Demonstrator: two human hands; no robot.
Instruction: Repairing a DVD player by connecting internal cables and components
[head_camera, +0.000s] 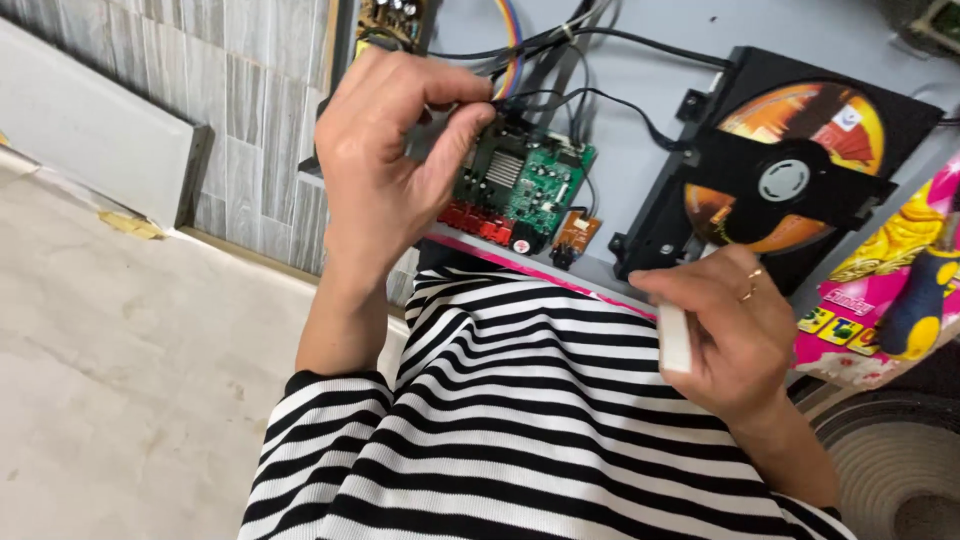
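Note:
My left hand (395, 160) is raised over the top left corner of a green circuit board (520, 185), with thumb and fingers pinched on a small grey part (428, 135) beside the board. The board lies in an open grey metal chassis (640, 110), with black wires and a rainbow ribbon cable (510, 40) running to it. My right hand (725, 330), a ring on one finger, grips a small white block (674, 338). It rests at the chassis's near edge, just below a black disc drive (745, 215) that carries an orange disc (800, 115).
A small orange board (576, 235) sits between the green board and the drive. To the right, a blue and yellow screwdriver handle (925, 300) lies on a pink printed package (870, 290). A round ribbed grey object (900, 470) is at lower right. My striped shirt (520, 400) fills the foreground.

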